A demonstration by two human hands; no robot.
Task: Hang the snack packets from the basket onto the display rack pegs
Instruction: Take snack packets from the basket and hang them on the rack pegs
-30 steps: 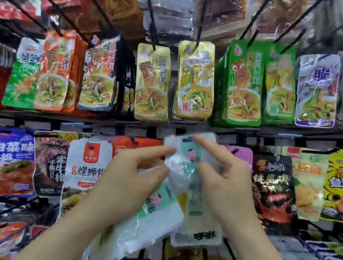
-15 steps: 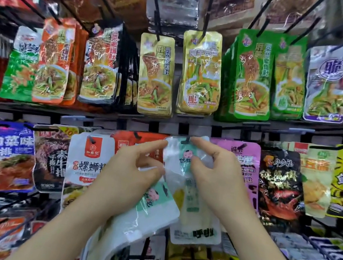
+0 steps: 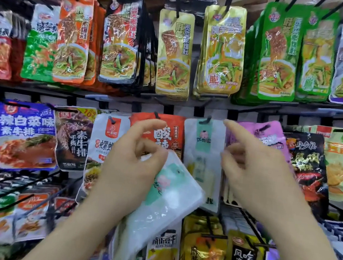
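Rack check | white packet [image 3: 204,157] hangs on middle-row peg [image 3: 208,119], hole threaded | right hand [image 3: 254,178] just beside it, fingers loosely spread, holding nothing | left hand [image 3: 129,168] pinches spare packets [image 3: 169,198] by top edge, likely ready for the next hanging

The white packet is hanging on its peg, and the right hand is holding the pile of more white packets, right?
Not quite: the left hand holds the pile of white packets; the right hand is empty. The head view shows it. The hanging white packet is indeed on its peg.
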